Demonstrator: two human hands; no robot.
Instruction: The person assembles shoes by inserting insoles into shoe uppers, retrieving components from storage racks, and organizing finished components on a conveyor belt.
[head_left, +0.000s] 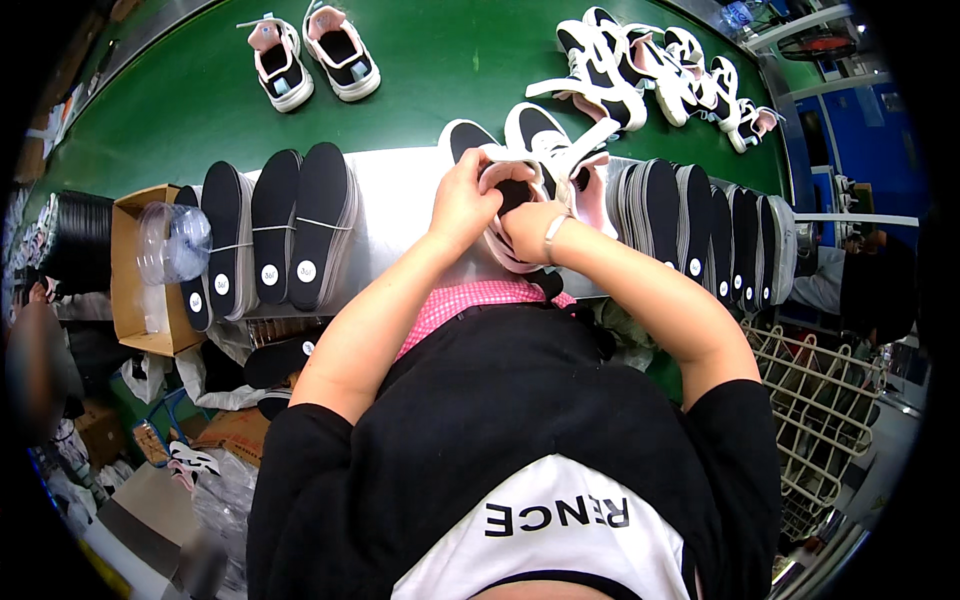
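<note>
A black and white sneaker [462, 137] with pink lining sits at the near edge of the bench in front of me, toe pointing away. My left hand [463, 208] grips its collar from the left side, fingers curled over the edge. Into the shoe's opening reaches my right hand [533, 229], with a pale band at the wrist; its fingers are hidden inside, so whether they hold anything does not show. Close on the right stands a matching sneaker [535, 122], its pink-lined opening [592, 200] turned toward me and partly behind my right forearm.
Bundled black insoles [325, 225] stand left of my hands, and more insole stacks [657, 215] to the right. A finished-looking shoe pair [342, 60] rests far left on the green bench [440, 60]; several sneakers [600, 75] lie far right. A cardboard box [128, 265] holds a clear plastic tub [172, 243].
</note>
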